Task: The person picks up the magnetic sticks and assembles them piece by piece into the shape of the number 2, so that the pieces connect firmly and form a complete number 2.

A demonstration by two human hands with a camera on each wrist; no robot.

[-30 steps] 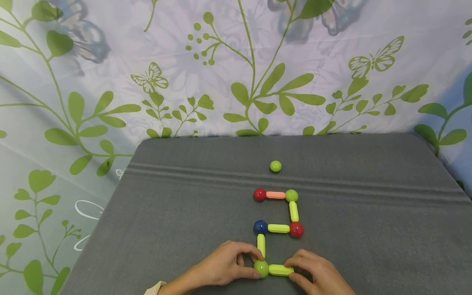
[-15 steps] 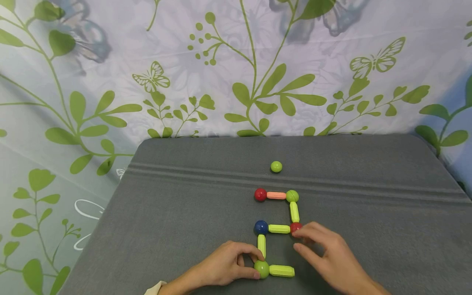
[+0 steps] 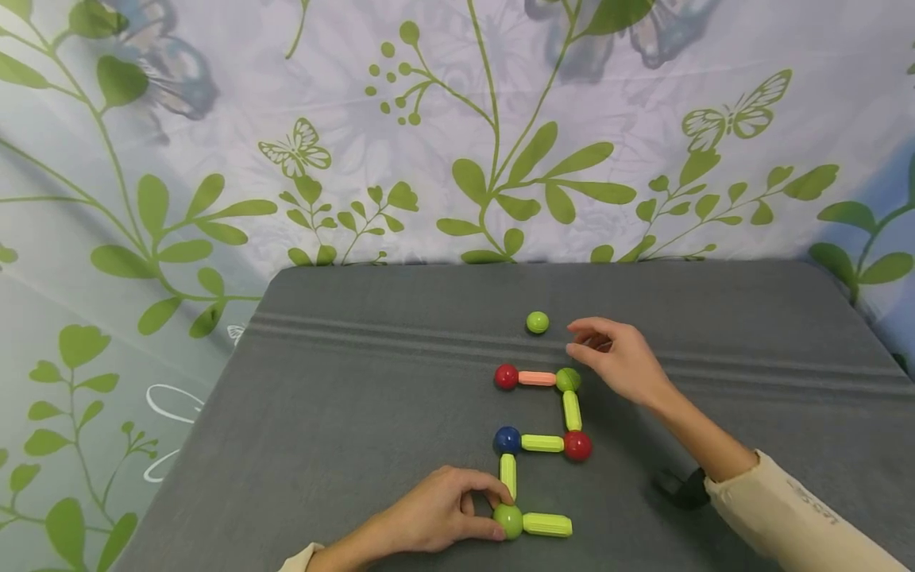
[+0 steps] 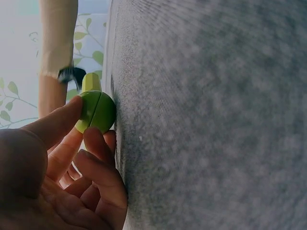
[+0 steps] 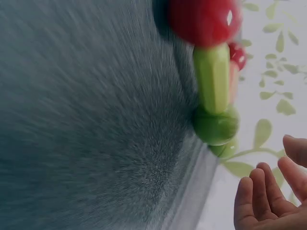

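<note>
My left hand (image 3: 450,512) pinches a green ball (image 3: 508,521) at the near end of a chain of balls and rods. The left wrist view shows thumb and fingers around that green ball (image 4: 97,111). From it, one yellow-green rod (image 3: 547,524) points right and another (image 3: 508,477) runs up to a blue ball (image 3: 507,440). The chain continues through a red ball (image 3: 577,446) and a second green ball (image 3: 568,380) to an orange rod (image 3: 537,379) and red ball (image 3: 507,376). My right hand (image 3: 618,353), holding nothing, hovers right of a loose green ball (image 3: 538,322).
Grey cloth covers the table (image 3: 343,413), with raised creases running across its far part. Behind it hangs a leaf-and-butterfly patterned curtain (image 3: 400,143). A black strap piece (image 3: 682,488) sticks out by the right sleeve (image 3: 793,508).
My right hand has left the near yellow-green rod and moved away over the red ball to beside the loose green ball. The left hand keeps its hold on the near green ball.
</note>
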